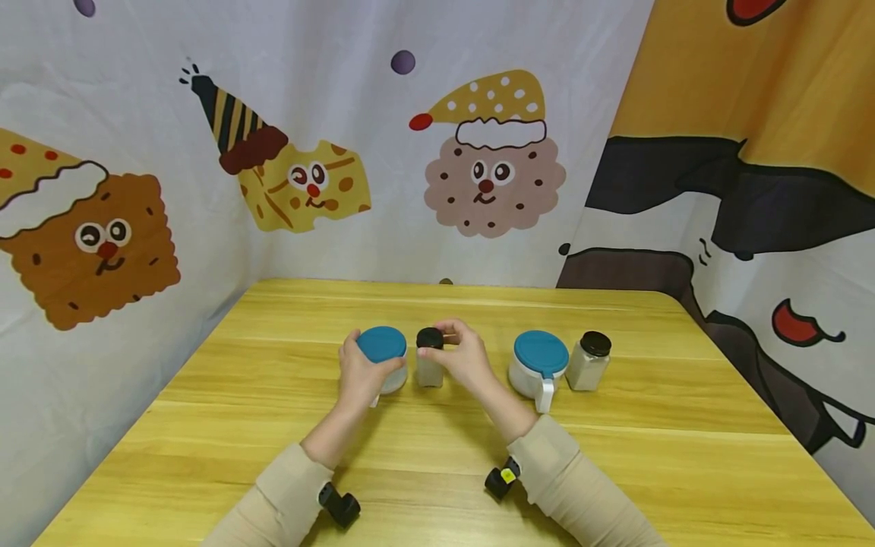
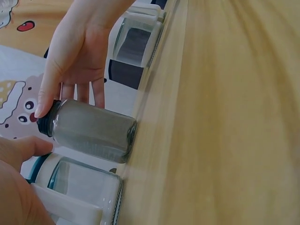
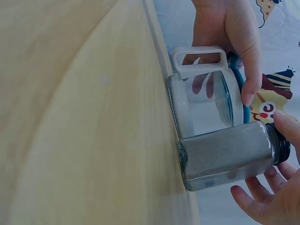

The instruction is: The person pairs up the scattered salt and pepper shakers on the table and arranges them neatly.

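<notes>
On the table's left half stands a glass seasoning jar with a blue lid and a white handle. My left hand holds it near the lid, thumb at the front and fingers round the far side; the right wrist view shows those fingers through the glass. Just right of it is a square glass shaker jar of grey powder with a black lid. My right hand pinches this lid between thumb and fingers. Both jars are upright and close together.
Further right stand a second blue-lidded seasoning jar, its handle toward me, and a black-lidded shaker jar with pale contents. They are on the wooden table. A cartoon-printed curtain hangs behind the table's far edge.
</notes>
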A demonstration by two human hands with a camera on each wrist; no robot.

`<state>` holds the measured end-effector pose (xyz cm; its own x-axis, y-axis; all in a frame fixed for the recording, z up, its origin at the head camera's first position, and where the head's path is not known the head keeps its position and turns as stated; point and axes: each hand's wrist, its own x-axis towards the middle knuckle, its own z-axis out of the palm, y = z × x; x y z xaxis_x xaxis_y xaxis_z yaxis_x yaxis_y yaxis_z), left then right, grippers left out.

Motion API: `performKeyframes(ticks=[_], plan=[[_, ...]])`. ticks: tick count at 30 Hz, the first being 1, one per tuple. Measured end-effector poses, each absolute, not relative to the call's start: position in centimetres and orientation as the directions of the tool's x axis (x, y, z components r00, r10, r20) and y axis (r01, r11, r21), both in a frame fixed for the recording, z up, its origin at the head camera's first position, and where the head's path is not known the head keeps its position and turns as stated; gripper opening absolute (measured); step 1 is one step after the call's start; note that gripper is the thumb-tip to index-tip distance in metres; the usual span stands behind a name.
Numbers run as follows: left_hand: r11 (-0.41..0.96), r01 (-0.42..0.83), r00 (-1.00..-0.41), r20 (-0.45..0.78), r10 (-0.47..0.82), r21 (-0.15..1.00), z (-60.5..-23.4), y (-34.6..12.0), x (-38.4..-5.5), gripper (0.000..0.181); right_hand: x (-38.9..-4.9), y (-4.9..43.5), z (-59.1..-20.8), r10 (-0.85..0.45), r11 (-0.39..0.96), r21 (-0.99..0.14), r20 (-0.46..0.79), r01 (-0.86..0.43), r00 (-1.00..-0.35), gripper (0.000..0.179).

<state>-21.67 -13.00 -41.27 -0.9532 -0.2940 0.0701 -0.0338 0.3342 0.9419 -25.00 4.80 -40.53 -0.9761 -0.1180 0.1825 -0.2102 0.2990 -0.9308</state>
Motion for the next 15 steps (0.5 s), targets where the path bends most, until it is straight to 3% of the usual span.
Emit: performKeyframes(ticks=[15], plan=[[0.364, -0.022, -0.959, 0.083, -0.270, 0.931, -40.57, -13.33, -21.65, 0.100, -25.01, 5.12, -40.31, -0.137, 0.293, -0.924, 0.215, -0.247, -0.967, 0.053]])
